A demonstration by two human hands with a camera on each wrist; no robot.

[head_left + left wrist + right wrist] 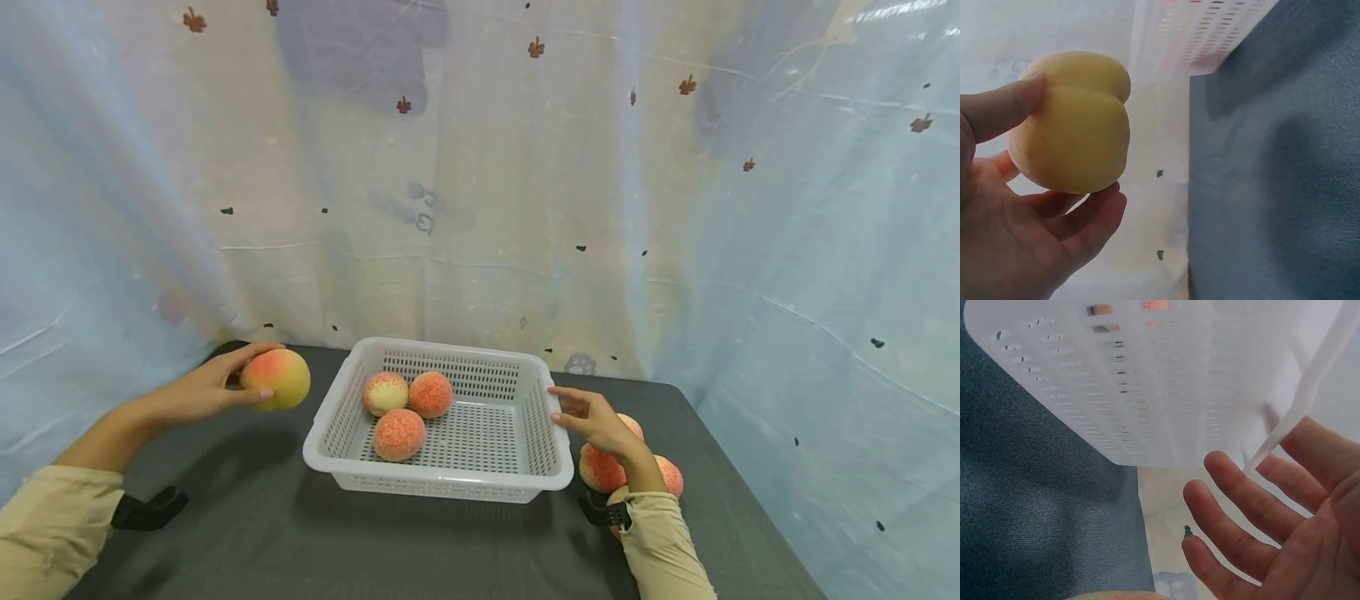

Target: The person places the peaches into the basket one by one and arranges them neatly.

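My left hand (206, 387) holds a yellow-and-red peach (281, 379) above the table, left of a white plastic basket (442, 481). In the left wrist view, the thumb lies on one side of the peach (1075, 125) and the other fingers sit behind and below it. Three speckled peaches, one of them a red peach (399, 435), lie in the left half of the basket. At the basket's right rim, my right hand (596, 421) touches the edge with its fingertips. Its fingers are spread and loosely bent in the right wrist view, beside the perforated wall (1166, 400).
Several more peaches (600, 469) lie on the table to the right of the basket, partly hidden by the right hand and forearm. A dark cloth covers the table (420, 550). Behind it hangs a pale patterned curtain (480, 208).
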